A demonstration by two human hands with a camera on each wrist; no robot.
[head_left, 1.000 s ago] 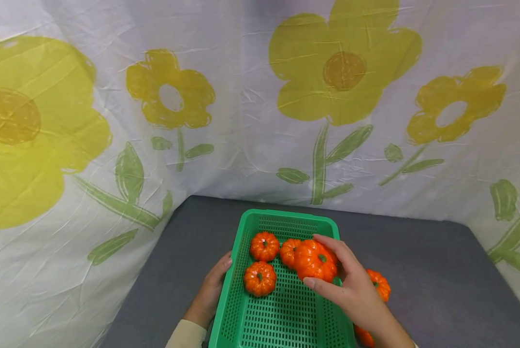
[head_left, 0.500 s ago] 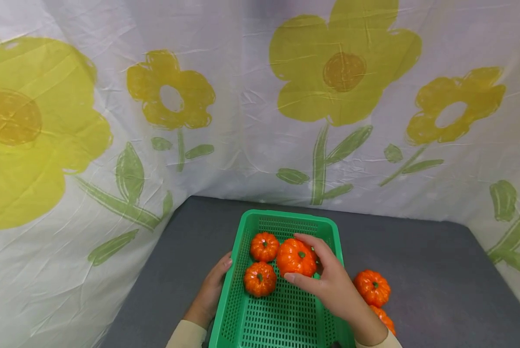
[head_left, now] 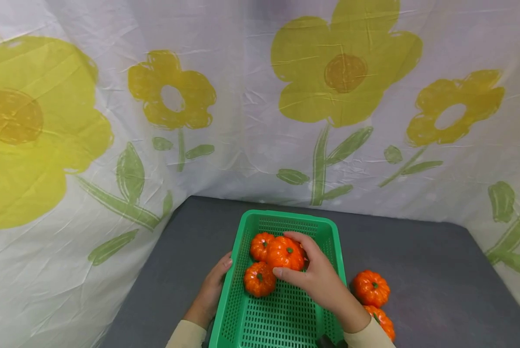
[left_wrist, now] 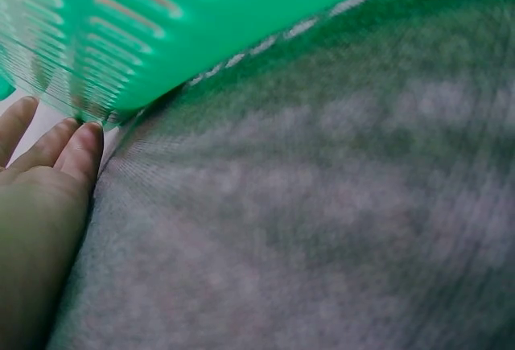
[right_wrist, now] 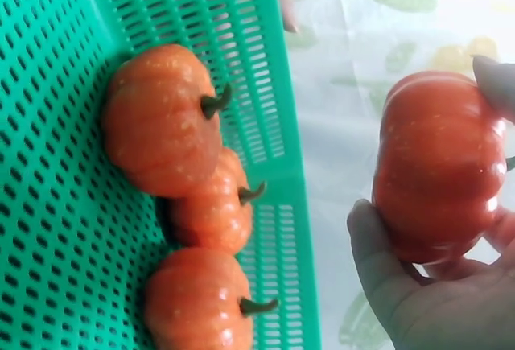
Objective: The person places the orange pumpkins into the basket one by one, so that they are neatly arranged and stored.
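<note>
My right hand (head_left: 318,275) grips a small glossy orange pumpkin (head_left: 283,253) with a green stem, above the back of a green slotted plastic basket (head_left: 334,232). The right wrist view shows the held pumpkin (right_wrist: 438,165) raised, with thumb and fingers around its sides. Three other pumpkins sit inside the basket: one (head_left: 260,279) nearer me, one (head_left: 260,245) farther back, and one mostly hidden behind the held pumpkin. My left hand (head_left: 214,282) rests against the basket's left outer side; in the left wrist view its fingers (left_wrist: 80,153) are extended toward the slotted wall.
Two more pumpkins lie on the dark grey tabletop (head_left: 434,280) right of the basket, one (head_left: 370,288) behind the other (head_left: 381,323). A white cloth (head_left: 242,121) printed with yellow flowers hangs around the table's back and sides.
My right hand has carried the pumpkin leftward over the basket, toward the pumpkins at its back left. The two pumpkins on the table have come into fuller view. My left hand has stayed put.
</note>
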